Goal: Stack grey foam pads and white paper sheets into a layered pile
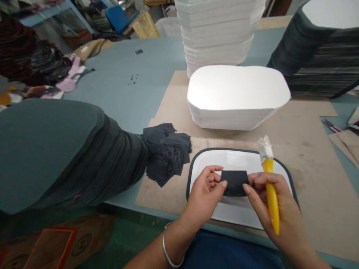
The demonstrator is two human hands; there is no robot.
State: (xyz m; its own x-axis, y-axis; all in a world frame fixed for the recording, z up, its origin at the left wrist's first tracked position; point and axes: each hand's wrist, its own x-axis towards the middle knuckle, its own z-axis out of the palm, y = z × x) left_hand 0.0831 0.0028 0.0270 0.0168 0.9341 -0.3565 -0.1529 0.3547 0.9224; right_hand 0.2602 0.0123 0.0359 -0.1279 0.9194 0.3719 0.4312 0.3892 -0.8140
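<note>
Between my two hands a small black fabric piece (235,184) is stretched flat, held just over a white rounded panel (238,213) with a dark border. My left hand (206,190) pinches its left edge between thumb and fingers. The right edge is pinched by my right hand (273,201), which also keeps a yellow-handled brush (271,198) tucked between its fingers. White-coated bristles point up and away from me. Left of the panel lies a loose heap of similar black fabric pieces (168,151).
A stack of white rounded panels (238,89) stands behind the work, with a taller white stack (221,33) beyond. Dark stacked panels (314,56) rise at the back right. A big pile of dark green fabric (70,149) fills the left. Brown cardboard (316,179) covers the tabletop.
</note>
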